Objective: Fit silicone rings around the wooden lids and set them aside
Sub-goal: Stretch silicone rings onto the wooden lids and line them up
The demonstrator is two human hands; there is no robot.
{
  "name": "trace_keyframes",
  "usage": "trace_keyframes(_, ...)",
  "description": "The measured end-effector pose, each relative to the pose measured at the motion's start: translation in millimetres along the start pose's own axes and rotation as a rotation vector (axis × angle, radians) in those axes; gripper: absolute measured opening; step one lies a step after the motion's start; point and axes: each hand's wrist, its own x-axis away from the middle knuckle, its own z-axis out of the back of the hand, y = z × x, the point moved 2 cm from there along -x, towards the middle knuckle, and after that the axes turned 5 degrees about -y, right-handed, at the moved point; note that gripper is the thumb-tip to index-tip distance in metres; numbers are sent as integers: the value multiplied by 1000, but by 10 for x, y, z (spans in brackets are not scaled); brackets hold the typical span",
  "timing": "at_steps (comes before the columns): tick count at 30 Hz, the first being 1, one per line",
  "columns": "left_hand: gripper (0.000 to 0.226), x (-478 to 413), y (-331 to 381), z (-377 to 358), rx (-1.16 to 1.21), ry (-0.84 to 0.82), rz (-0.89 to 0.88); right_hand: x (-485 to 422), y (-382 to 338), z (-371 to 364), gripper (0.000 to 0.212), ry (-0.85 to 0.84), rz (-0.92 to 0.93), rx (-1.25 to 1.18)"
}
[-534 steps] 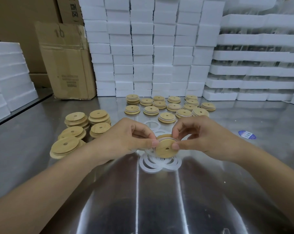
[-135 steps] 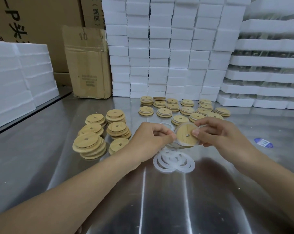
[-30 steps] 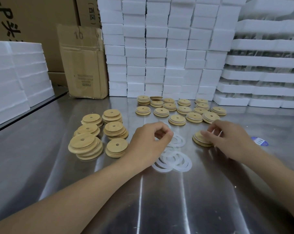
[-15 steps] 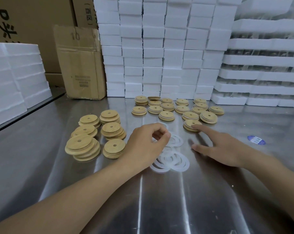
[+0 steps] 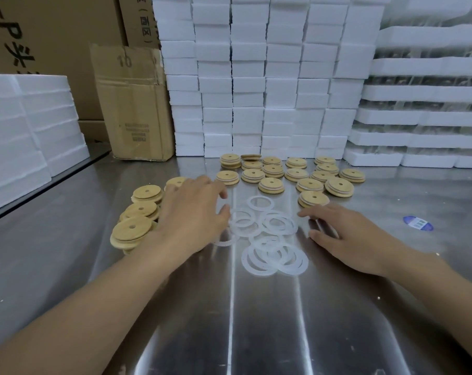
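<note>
- Head view: the steel table [image 5: 256, 328] carries a loose pile of white silicone rings [image 5: 272, 239] at its middle, and every place below is told from that pile.
- Far left of the rings sit white foam blocks [image 5: 26, 125], with a worn cardboard box [image 5: 133, 104] behind and left.
- Just left of the rings are short stacks of bare wooden lids [image 5: 137, 215], each with a small hole.
- The left hand [image 5: 194, 212] hovers over the rings' left edge and partly hides those stacks. Its fingers are spread and relaxed, slightly blurred, and hold nothing that shows.
- Behind the rings stand low stacks of ringed lids [image 5: 291, 174], in rows before a wall of foam blocks [image 5: 270, 77].
- Just right of the rings, the right hand [image 5: 346, 234] lies flat and empty, fingers stretched out. Its fingertips end just short of the nearest ringed lid [image 5: 312, 198].
- Well right of the rings lies a blue sticker [image 5: 418, 223], with foam trays [image 5: 424, 93] stacked behind it.
</note>
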Motion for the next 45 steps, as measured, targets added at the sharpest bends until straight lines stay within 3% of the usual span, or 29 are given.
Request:
trace_keyframes(5,37,-103,-295,148,15,60,144,-5,-80,-46,47,-12,81,-7)
trace_keyframes(9,58,-154,-478,24,-62,-201,253,5,-81,-44,46,-20,98,1)
trace_keyframes(13,54,-173,-541,-92,-53,-365,295,5,-86,-44,46,-33,107,18)
trace_keyframes(24,57,-141,-439,36,-55,-148,225,-6,-58,-58,47,-40,100,33)
trace_keyframes(31,37,-34,-56,155,297,164,-49,-3,-53,-70,45,-43,97,29)
trace_keyframes(35,38,97,221,117,240,272,-228,0,-60,-65,35,-39,105,12)
trace_keyframes(37,38,136,298,69,255,250,-268,8,-69,-59,27,-9,108,-11)
trace_keyframes(41,35,172,380,-57,546,59,-253,12,-117,-37,11,26,105,-35)
trace_keyframes(45,34,178,503,-13,1392,-317,148,12,-147,-46,14,32,112,-27)
